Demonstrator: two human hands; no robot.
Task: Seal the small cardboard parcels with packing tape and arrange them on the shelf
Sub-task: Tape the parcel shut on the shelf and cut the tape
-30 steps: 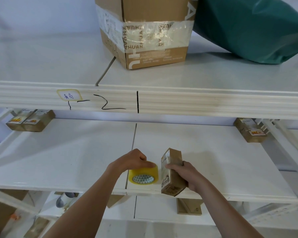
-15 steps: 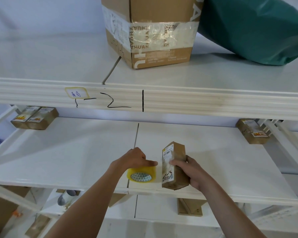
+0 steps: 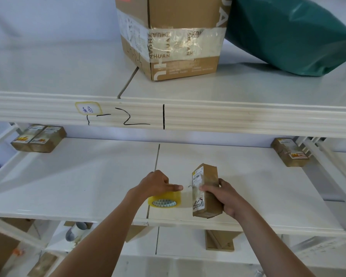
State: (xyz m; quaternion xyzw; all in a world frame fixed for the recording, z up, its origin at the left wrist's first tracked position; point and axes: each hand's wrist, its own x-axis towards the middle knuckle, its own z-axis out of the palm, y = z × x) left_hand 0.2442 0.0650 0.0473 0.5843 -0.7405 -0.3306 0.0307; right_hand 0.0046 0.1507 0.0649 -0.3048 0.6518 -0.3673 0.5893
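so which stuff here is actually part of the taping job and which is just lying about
In the job:
left hand holding the tape roll
right hand holding the small parcel
shelf
parcels at back left and back right

Lying about:
big taped carton
green bag

Your left hand (image 3: 156,183) hides the tape roll (image 3: 165,200) top | large carton (image 3: 172,37) cut by top edge | parcel (image 3: 205,189) label print illegible
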